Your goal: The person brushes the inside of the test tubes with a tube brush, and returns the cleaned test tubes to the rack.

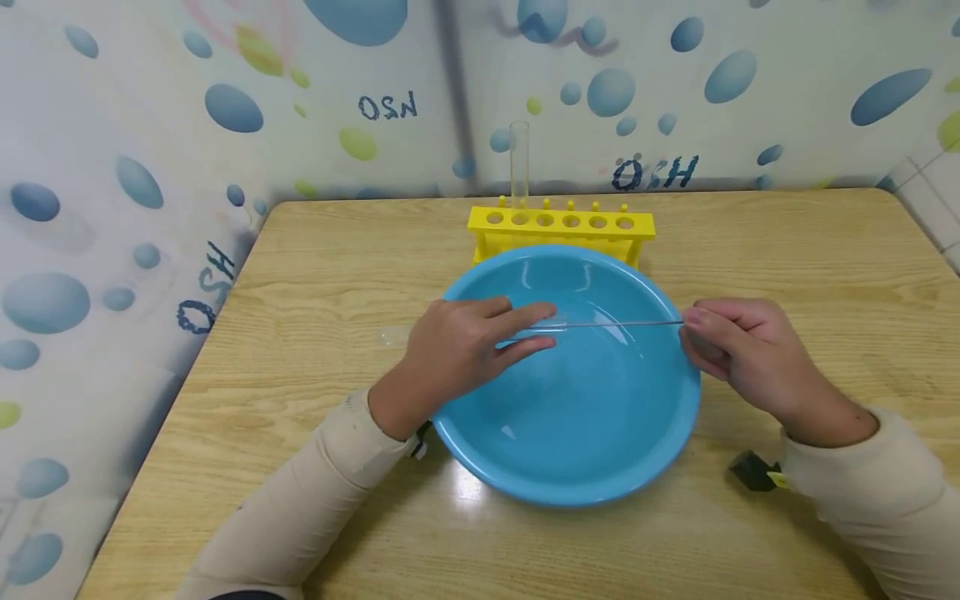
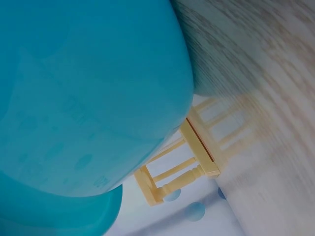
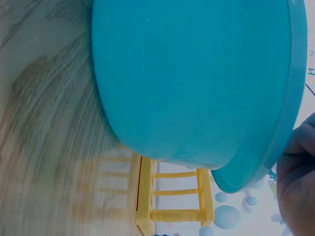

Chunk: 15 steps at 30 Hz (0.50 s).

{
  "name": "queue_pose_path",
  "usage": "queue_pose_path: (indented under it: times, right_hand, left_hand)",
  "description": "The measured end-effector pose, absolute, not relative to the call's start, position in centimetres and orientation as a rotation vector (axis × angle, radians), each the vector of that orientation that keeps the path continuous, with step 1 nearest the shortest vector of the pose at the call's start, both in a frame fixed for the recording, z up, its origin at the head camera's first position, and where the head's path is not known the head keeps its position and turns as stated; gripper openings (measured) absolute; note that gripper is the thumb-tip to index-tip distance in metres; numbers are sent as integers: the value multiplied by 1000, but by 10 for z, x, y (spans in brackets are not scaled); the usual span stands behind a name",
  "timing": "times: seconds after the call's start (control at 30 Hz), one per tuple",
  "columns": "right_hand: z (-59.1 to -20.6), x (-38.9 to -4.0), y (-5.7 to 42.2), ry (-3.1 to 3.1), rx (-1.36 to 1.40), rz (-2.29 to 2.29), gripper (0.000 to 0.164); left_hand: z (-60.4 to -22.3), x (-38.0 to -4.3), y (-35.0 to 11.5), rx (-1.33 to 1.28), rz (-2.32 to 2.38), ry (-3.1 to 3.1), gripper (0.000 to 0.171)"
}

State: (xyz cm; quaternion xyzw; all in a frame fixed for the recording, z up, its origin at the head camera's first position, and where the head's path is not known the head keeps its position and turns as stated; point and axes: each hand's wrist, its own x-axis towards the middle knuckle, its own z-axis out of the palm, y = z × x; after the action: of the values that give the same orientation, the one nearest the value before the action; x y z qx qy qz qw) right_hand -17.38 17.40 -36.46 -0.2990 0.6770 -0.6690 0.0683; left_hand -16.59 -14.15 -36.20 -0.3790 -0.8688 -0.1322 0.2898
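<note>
In the head view my left hand (image 1: pixel 465 346) holds a clear glass test tube (image 1: pixel 393 336) lying sideways over the left part of a blue basin (image 1: pixel 570 492). The tube's rounded end sticks out past the hand on the left, and its middle is hidden by the palm and fingers. My right hand (image 1: pixel 750 354), at the basin's right rim, pinches the end of a thin metal wire (image 1: pixel 622 323). The wire runs left across the basin to the tube's mouth between the left thumb and forefinger. In the right wrist view the right hand (image 3: pixel 300 182) shows at the right edge.
Behind the basin stands a yellow test tube rack (image 1: pixel 562 221) with one upright glass tube (image 1: pixel 519 162) in it. The basin sits on a wooden table (image 1: pixel 315 275) against a patterned wall (image 1: pixel 480 83). Shallow water appears to glint inside the basin.
</note>
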Motion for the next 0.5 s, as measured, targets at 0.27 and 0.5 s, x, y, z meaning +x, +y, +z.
queue_pose_path:
  times: [0.27,0.5]
  right_hand:
    - [-360,-170,177,2070,-891,-2028,47]
    - [-365,-172,182,2004,-922,-2107,46]
  left_hand:
    - [-362,-166,-141,-1015,-357,-2323,34]
    - [-362,-166,-141,-1012,-368,-2336,35]
